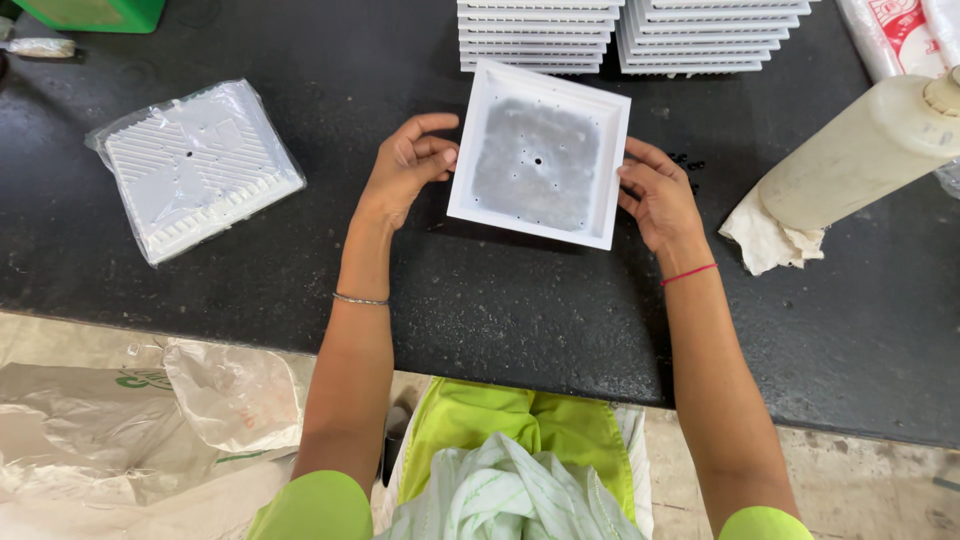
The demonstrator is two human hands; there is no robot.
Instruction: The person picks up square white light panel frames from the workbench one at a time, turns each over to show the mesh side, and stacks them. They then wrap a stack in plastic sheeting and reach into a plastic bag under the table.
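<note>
Two hands, left hand (408, 165) and right hand (655, 195), pinch the white square tray (540, 152) by opposite edges. It could slip and hit the cream bottle (860, 150) nearby.

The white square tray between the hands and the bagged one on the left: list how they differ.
The white square tray is bare; the bagged tray is sealed in clear plastic. The bare tray shows its recessed grey inside with small holes; the bagged one shows a ribbed face. The left hand and right hand hold the bare tray's edges; the bagged one lies untouched on the black table. Both are white, square and similar in size.
</note>
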